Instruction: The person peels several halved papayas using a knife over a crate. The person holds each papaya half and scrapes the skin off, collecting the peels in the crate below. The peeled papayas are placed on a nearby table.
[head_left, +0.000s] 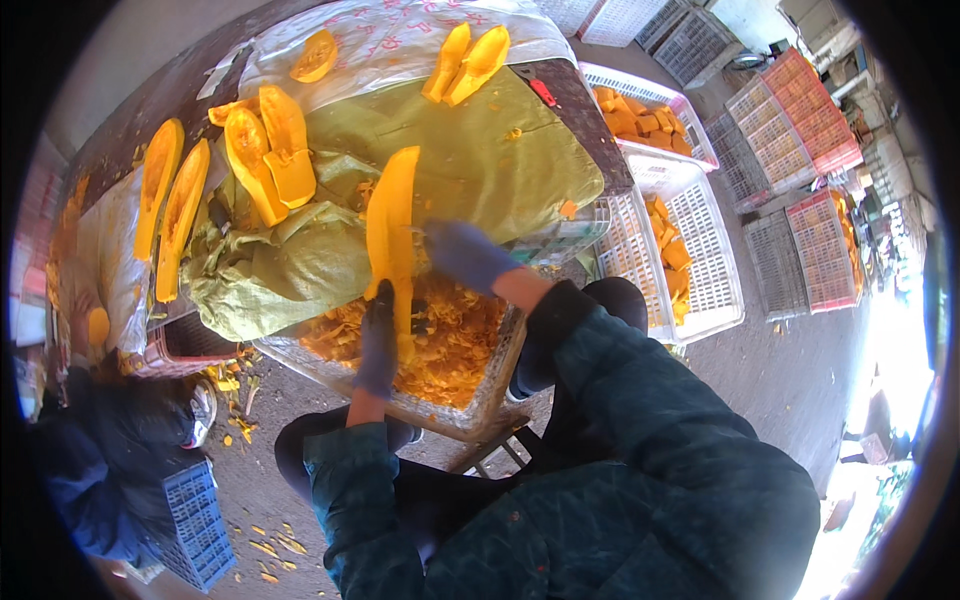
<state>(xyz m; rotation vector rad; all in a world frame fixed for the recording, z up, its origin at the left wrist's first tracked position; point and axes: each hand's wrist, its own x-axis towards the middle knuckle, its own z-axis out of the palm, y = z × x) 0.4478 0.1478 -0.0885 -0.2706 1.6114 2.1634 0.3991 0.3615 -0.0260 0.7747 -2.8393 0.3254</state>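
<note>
My left hand, in a dark-stained purple glove, grips the lower end of a long peeled squash piece. The piece stands steeply tilted over a crate full of orange peel shavings. My right hand, gloved and blurred, is curled just right of the squash. A small hand tool juts from its fingers toward the squash, too blurred to name exactly. Olive woven sacking covers the table beyond. On its left lie halved squash pieces, with two more long halves at the back.
At right stand white plastic crates with cut squash chunks. A red-handled tool lies near the table's right edge. A co-worker sits at left beside a blue crate. Scraps litter the floor.
</note>
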